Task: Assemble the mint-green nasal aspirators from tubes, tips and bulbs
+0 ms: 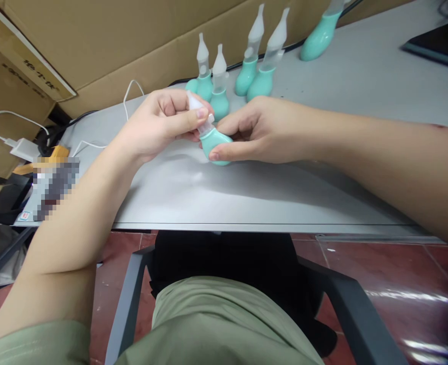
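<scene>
Both my hands are on one teal bulb aspirator (pixel 215 143), tilted above the grey table, its white tip pointing up and to the left. My left hand (pixel 166 119) pinches the clear neck and white tip between thumb and fingers. The thumb and fingers of my right hand (pixel 256 129) close round the teal bulb from the right. Just behind my hands stand similar aspirators with white tips, among them one (pixel 219 101) near the held one and another (pixel 261 83) farther right. My fingers partly cover the held aspirator.
Another aspirator (pixel 320 38) stands at the back right, near a dark flat object (pixel 440 44). Cardboard (pixel 132 45) rises behind the grey table (pixel 246 203). A white charger (pixel 25 150) and cables lie left. Chair armrests flank my lap below the table edge.
</scene>
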{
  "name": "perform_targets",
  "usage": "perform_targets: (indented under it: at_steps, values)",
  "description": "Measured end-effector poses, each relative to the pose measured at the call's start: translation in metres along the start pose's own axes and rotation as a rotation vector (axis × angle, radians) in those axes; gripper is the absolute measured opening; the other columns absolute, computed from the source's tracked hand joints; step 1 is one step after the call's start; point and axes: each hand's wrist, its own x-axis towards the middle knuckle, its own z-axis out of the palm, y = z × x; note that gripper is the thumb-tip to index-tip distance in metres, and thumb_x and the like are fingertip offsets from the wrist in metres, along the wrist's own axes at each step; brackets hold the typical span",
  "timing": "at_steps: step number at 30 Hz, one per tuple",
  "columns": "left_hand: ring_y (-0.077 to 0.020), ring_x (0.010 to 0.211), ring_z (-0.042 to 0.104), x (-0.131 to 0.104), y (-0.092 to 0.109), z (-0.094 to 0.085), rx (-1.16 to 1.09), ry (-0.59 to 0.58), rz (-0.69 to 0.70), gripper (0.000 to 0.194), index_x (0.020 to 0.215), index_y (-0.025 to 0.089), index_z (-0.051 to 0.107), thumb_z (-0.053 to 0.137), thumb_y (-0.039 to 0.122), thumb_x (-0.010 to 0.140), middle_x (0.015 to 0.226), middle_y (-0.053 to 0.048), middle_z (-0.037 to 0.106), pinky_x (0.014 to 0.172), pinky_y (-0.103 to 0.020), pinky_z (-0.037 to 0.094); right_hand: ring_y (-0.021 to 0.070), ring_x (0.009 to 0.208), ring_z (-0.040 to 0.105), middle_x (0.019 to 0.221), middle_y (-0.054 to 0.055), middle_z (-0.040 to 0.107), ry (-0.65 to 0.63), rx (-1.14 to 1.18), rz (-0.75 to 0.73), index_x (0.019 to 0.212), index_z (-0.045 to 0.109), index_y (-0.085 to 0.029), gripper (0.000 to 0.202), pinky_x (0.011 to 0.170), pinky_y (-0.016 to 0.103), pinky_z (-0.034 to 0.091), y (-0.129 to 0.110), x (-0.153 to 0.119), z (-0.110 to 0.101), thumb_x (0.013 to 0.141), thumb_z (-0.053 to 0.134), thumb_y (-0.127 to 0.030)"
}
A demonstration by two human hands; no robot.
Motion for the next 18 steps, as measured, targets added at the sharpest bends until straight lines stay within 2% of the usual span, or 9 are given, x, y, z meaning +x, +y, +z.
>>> perform_targets:
  at_steps: [2, 6, 8, 11, 13, 16, 18]
  values:
    - [-0.0113, 0.081, 0.082, 0.001, 0.0, -0.002, -0.005, -0.027, -0.011, 0.012, 0.087, 0.02, 0.09, 0.089, 0.028, 0.097, 0.083, 0.004, 0.079, 0.081, -0.025, 0.067, 0.0073, 0.064, 0.033, 0.068, -0.004, 0.041, -0.019, -0.012, -0.019, 0.072, 0.063, -0.017, 0.047, 0.062, 0.033, 0.023, 0.003, 0.001, 0.001, 0.11, 0.086, -0.032]
    - [-0.0135, 0.075, 0.08, -0.001, 0.008, -0.007, -0.096, -0.1, -0.088, 0.017, 0.093, 0.018, 0.09, 0.094, 0.032, 0.102, 0.081, 0.002, 0.08, 0.077, -0.028, 0.069, 0.0084, 0.072, 0.047, 0.078, -0.004, 0.06, -0.053, -0.052, -0.142, 0.084, 0.074, -0.018, 0.026, 0.069, 0.03, 0.036, 0.008, 0.006, 0.006, 0.101, 0.093, -0.023]
    - [-0.0152, 0.074, 0.079, -0.003, 0.014, -0.01, -0.092, -0.115, -0.087, 0.021, 0.094, 0.017, 0.09, 0.098, 0.034, 0.102, 0.085, -0.002, 0.084, 0.077, -0.031, 0.069, 0.0089, 0.071, 0.045, 0.076, -0.004, 0.058, -0.062, -0.039, -0.161, 0.083, 0.072, -0.019, 0.03, 0.068, 0.031, 0.035, 0.008, 0.007, 0.009, 0.102, 0.094, -0.028]
    - [-0.0207, 0.085, 0.082, -0.004, 0.02, -0.015, 0.016, -0.065, -0.046, 0.021, 0.098, 0.02, 0.092, 0.101, 0.039, 0.1, 0.095, -0.006, 0.09, 0.084, -0.036, 0.07, 0.0099, 0.068, 0.041, 0.071, -0.003, 0.052, -0.015, 0.012, -0.091, 0.082, 0.072, -0.019, 0.037, 0.065, 0.032, 0.031, 0.004, 0.006, 0.01, 0.106, 0.091, -0.039]
    - [-0.0236, 0.088, 0.084, -0.006, 0.022, -0.018, 0.047, 0.018, 0.006, 0.02, 0.102, 0.026, 0.093, 0.099, 0.045, 0.101, 0.097, -0.005, 0.091, 0.084, -0.039, 0.07, 0.0114, 0.072, 0.049, 0.08, -0.001, 0.062, 0.044, 0.033, -0.01, 0.091, 0.08, -0.02, 0.025, 0.066, 0.033, 0.037, 0.0, 0.005, 0.01, 0.104, 0.093, -0.036]
    - [-0.0207, 0.074, 0.082, -0.012, 0.028, -0.024, -0.002, 0.06, 0.081, 0.012, 0.103, 0.03, 0.096, 0.099, 0.041, 0.098, 0.09, -0.001, 0.089, 0.067, -0.033, 0.068, 0.0126, 0.078, 0.057, 0.104, 0.003, 0.074, 0.161, -0.006, 0.106, 0.104, 0.086, -0.022, 0.013, 0.072, 0.035, 0.046, -0.011, 0.008, 0.01, 0.097, 0.097, -0.025]
    - [-0.0172, 0.068, 0.082, -0.018, 0.036, -0.03, -0.028, -0.029, 0.09, 0.012, 0.106, 0.029, 0.1, 0.101, 0.038, 0.097, 0.089, -0.001, 0.089, 0.057, -0.026, 0.065, 0.0133, 0.079, 0.057, 0.109, 0.004, 0.075, 0.21, -0.078, 0.155, 0.105, 0.086, -0.022, 0.012, 0.075, 0.036, 0.048, -0.019, 0.014, 0.013, 0.098, 0.095, -0.021]
